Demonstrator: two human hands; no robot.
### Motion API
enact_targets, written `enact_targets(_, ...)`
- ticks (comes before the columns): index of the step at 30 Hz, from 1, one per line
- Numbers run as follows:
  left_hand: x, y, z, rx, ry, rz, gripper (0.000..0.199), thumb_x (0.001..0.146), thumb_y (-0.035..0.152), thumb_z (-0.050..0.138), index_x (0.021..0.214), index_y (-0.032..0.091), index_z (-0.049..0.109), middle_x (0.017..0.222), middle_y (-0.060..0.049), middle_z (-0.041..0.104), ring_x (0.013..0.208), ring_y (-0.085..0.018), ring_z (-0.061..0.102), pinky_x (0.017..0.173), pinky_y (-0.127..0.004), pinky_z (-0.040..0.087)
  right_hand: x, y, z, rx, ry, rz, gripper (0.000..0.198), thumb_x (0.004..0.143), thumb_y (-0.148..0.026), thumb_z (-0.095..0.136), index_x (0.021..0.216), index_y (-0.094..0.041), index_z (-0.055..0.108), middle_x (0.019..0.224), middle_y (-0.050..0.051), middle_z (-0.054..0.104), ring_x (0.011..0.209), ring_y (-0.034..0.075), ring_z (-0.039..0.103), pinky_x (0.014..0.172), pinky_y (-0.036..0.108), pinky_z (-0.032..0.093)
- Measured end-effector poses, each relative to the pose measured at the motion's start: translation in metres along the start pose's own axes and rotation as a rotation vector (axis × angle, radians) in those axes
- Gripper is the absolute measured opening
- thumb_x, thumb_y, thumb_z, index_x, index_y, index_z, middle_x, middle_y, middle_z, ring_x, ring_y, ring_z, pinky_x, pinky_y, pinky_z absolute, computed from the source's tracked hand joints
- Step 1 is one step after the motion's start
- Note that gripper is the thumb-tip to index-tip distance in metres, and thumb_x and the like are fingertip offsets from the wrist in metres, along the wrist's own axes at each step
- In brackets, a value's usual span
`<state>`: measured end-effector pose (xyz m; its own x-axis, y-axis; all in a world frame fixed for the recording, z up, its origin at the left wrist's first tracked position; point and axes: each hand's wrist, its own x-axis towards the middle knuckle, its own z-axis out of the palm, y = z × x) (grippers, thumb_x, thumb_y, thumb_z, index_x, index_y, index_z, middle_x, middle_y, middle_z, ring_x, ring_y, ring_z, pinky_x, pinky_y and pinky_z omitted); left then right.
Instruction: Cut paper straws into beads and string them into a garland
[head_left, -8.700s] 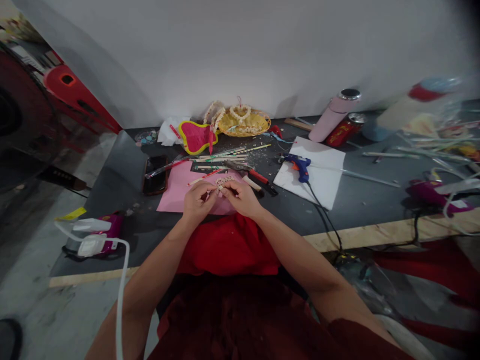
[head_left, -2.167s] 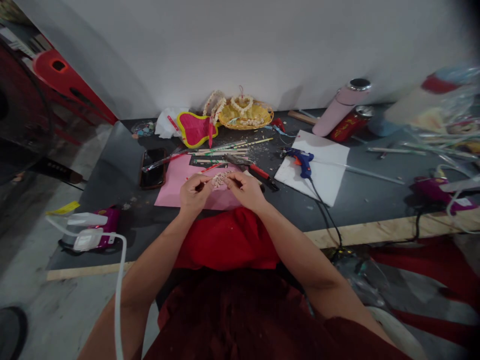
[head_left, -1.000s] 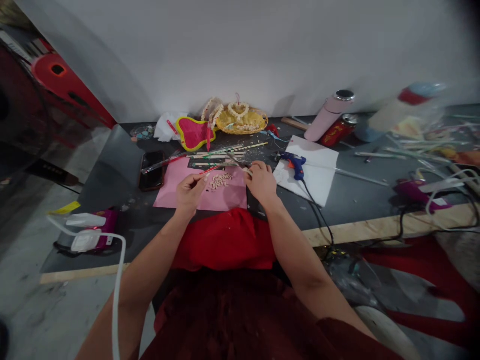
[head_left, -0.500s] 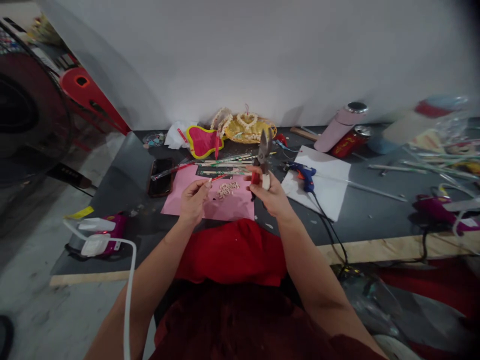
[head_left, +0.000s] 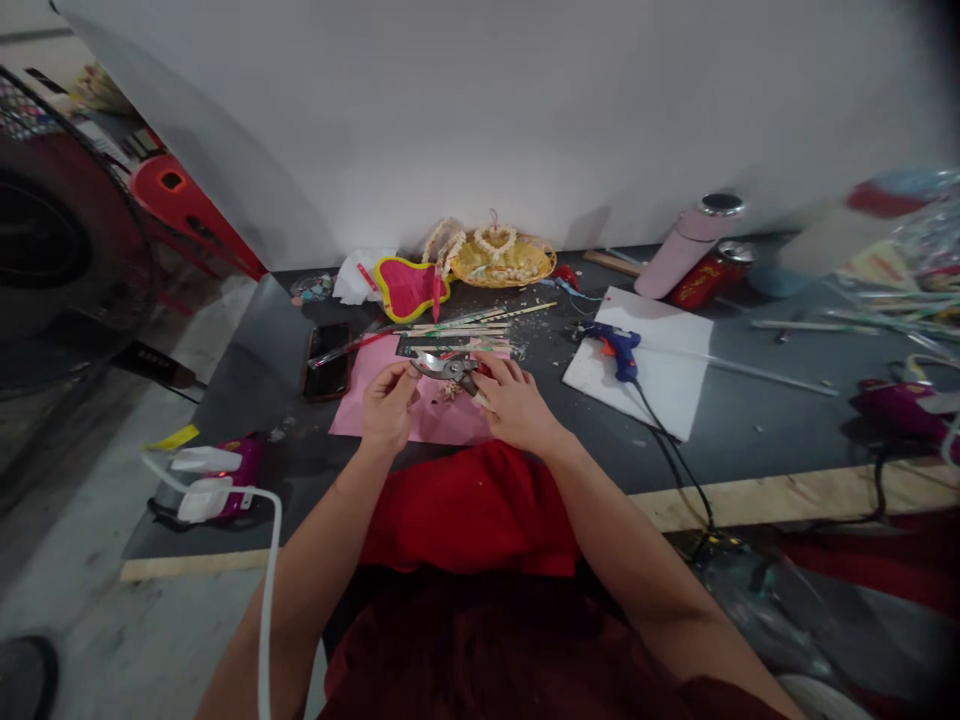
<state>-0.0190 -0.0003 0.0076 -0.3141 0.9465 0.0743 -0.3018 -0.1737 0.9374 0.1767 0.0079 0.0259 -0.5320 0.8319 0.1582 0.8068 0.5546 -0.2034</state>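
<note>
My right hand (head_left: 521, 405) is wrapped round the handles of a pair of pruning shears (head_left: 442, 369), one handle red and the other whitish. The blades point left, level above the pink sheet (head_left: 358, 398), and their tips reach the fingers of my left hand (head_left: 388, 405). That hand is closed in a pinch on a thin stick, mostly hidden behind fingers and blades. Below the shears lies a heap of small pale cut pieces (head_left: 452, 391), partly covered. Several thin patterned sticks (head_left: 457, 330) lie just beyond.
A blue glue gun (head_left: 619, 350) with a cable rests on a white sheet (head_left: 675, 390) at right. Behind stand a pink flask (head_left: 686, 250), a red can (head_left: 712, 275) and a yellow basket (head_left: 469, 265). A phone (head_left: 328, 360) and a purple power strip (head_left: 244, 470) lie at left.
My right hand has swung the shears from upright to level and moved them left to my left hand. The shears now cover part of the heap. My left hand keeps its pinch.
</note>
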Motion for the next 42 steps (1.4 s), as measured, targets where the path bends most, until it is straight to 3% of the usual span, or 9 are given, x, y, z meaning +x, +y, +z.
enact_targets(12, 0.000, -0.007, -0.005, 0.090, -0.017, 0.012, 0.023, 0.067, 0.038, 0.077, 0.078, 0.019, 0.070, 0.066, 0.002, 0.058, 0.053, -0.005, 0.044, 0.049, -0.019, 0.034, 0.000, -0.003, -0.002, 0.000, -0.025, -0.013, 0.040, 0.085, -0.020, 0.044, 0.124, -0.022, 0.052, 0.149, 0.008, 0.035, 0.122, 0.031, 0.043, 0.087, 0.048, 0.046)
enact_targets(20, -0.001, -0.005, -0.005, 0.117, -0.084, 0.056, 0.019, 0.071, 0.035, 0.075, 0.079, 0.020, 0.070, 0.063, 0.003, 0.054, 0.053, -0.006, 0.042, 0.050, -0.019, 0.034, 0.000, -0.001, -0.003, 0.042, -0.019, -0.005, 0.035, 0.086, -0.019, 0.044, 0.119, -0.021, 0.053, 0.145, 0.009, 0.041, 0.121, 0.031, 0.046, 0.086, 0.046, 0.046)
enact_targets(22, -0.001, -0.003, -0.006, 0.125, -0.093, 0.082, 0.018, 0.071, 0.035, 0.075, 0.078, 0.019, 0.070, 0.063, 0.003, 0.054, 0.054, -0.006, 0.042, 0.050, -0.020, 0.034, 0.000, -0.001, 0.001, 0.093, -0.001, 0.029, 0.040, 0.085, -0.018, 0.044, 0.125, -0.019, 0.049, 0.143, 0.011, 0.044, 0.119, 0.030, 0.048, 0.087, 0.044, 0.045)
enact_targets(27, 0.000, -0.001, -0.009, 0.223, -0.094, 0.145, 0.020, 0.071, 0.036, 0.075, 0.077, 0.017, 0.070, 0.069, 0.001, 0.058, 0.058, -0.007, 0.046, 0.054, -0.021, 0.037, 0.002, 0.001, 0.007, 0.104, -0.023, 0.046, 0.074, 0.083, -0.024, 0.051, 0.149, -0.019, 0.018, 0.135, 0.014, 0.051, 0.112, 0.028, 0.054, 0.089, 0.041, 0.043)
enact_targets(36, -0.001, 0.002, -0.008, 0.271, -0.100, 0.122, 0.018, 0.075, 0.035, 0.071, 0.075, 0.017, 0.068, 0.065, 0.002, 0.052, 0.056, -0.007, 0.039, 0.051, -0.020, 0.031, 0.005, -0.002, 0.006, 0.047, -0.020, 0.078, 0.059, 0.086, -0.018, 0.043, 0.144, -0.022, 0.033, 0.120, 0.012, 0.058, 0.105, 0.025, 0.055, 0.087, 0.035, 0.043)
enact_targets(42, 0.000, 0.002, -0.012, 0.234, -0.137, 0.093, 0.022, 0.074, 0.037, 0.072, 0.074, 0.016, 0.067, 0.064, 0.002, 0.052, 0.052, -0.006, 0.038, 0.048, -0.021, 0.028, 0.004, -0.002, 0.004, -0.021, -0.028, 0.076, 0.063, 0.086, -0.017, 0.041, 0.147, -0.023, 0.026, 0.126, 0.013, 0.054, 0.109, 0.026, 0.053, 0.085, 0.037, 0.043)
